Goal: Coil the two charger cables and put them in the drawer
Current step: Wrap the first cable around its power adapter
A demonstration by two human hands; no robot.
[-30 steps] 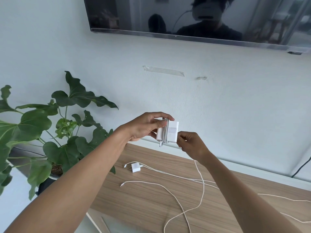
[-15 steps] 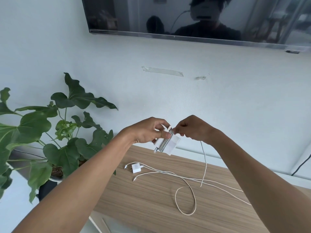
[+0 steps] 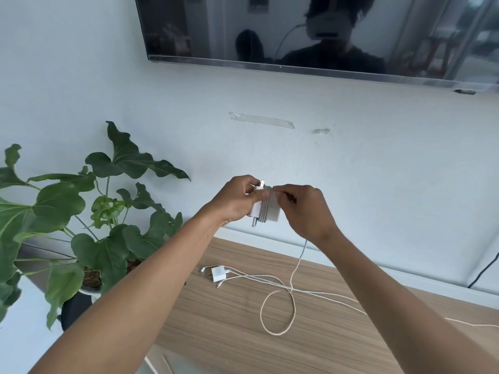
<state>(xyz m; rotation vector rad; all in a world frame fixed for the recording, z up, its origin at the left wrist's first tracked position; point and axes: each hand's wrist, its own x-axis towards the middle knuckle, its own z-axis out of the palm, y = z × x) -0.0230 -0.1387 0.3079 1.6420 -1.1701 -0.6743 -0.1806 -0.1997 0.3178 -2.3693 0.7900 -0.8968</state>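
Note:
My left hand (image 3: 236, 202) grips a white charger block (image 3: 266, 209) in the air above the wooden cabinet top (image 3: 229, 327). Several turns of its white cable are wound around the block. My right hand (image 3: 306, 211) pinches that cable (image 3: 293, 276) at the block's top edge; the loose part hangs down and forms a loop on the wood. A second, smaller white charger (image 3: 218, 273) lies on the cabinet top with its cable (image 3: 337, 296) trailing off to the right. No drawer is in view.
A large leafy potted plant (image 3: 81, 220) stands at the left of the cabinet. A wall-mounted TV (image 3: 310, 33) hangs above. A black cord (image 3: 483, 273) runs down the wall at the far right.
My right hand has swung from below the block up and over its top, laying another turn of cable. The slack on the wood has shortened into a small loop.

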